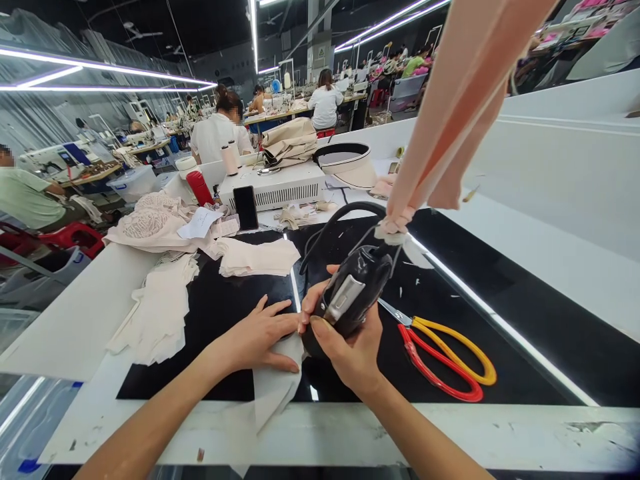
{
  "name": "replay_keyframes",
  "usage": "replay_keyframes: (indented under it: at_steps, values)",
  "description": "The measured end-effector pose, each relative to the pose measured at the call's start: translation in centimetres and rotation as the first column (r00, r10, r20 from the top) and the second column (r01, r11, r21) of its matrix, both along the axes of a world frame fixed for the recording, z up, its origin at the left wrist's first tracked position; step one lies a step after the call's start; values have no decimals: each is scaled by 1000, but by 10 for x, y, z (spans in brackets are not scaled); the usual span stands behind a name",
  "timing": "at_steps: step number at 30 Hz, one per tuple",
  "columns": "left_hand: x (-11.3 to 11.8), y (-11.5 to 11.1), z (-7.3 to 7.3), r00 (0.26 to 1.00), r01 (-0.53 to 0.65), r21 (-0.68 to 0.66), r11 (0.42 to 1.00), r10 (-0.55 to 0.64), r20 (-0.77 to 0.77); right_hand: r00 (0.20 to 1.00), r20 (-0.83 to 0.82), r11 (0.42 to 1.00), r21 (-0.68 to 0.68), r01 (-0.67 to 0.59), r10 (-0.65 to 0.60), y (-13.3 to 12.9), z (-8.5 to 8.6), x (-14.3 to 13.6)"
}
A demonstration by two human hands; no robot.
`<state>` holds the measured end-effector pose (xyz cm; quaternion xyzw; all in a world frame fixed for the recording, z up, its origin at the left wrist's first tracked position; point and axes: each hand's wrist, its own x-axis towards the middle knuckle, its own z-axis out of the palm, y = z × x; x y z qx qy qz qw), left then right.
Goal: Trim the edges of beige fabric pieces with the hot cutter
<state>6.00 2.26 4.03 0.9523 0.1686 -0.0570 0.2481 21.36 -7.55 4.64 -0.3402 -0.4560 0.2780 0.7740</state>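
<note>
My right hand (356, 357) grips a black corded electric hand tool (345, 293) with a silver switch plate, held tilted over the black table top. Its working end is hidden by my hands. My left hand (265, 333) lies flat with fingers spread, its fingertips close beside the tool. Beneath it is a thin, sheer white piece of fabric (273, 393) that hangs over the table's front edge. Long pink fabric strips (450, 100) run down from above and are knotted near the tool's cord end. Scissors (445, 357) with red and yellow handles lie to the right of my right hand.
Stacked pale fabric pieces (163, 310) and lace cups (145, 220) lie at left. Behind are a black phone (245, 208), a white vented box (280, 187), a red object (199, 189) and a sun visor (350, 167). Other people sit at sewing tables beyond.
</note>
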Motion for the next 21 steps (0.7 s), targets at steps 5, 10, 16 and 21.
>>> replay_keyframes:
  at_steps: [5, 10, 16, 21]
  values:
    - [-1, 1, -4, 1000, -5, 2, 1000, 5, 16, 1000, 24, 1000, -17, -3, 3, -1, -4, -1]
    - [-1, 2, -7, 1000, 1, 11, 1000, -1, 26, 997, 49, 996, -68, 56, -52, -2, -8, -2]
    - [-1, 2, -5, 999, 12, 4, 1000, -12, 30, 999, 10, 999, -28, 37, -36, 1, -2, 1]
    - [-1, 1, -5, 999, 16, 9, 1000, -17, 39, 999, -24, 999, -3, 38, -38, 3, 2, 4]
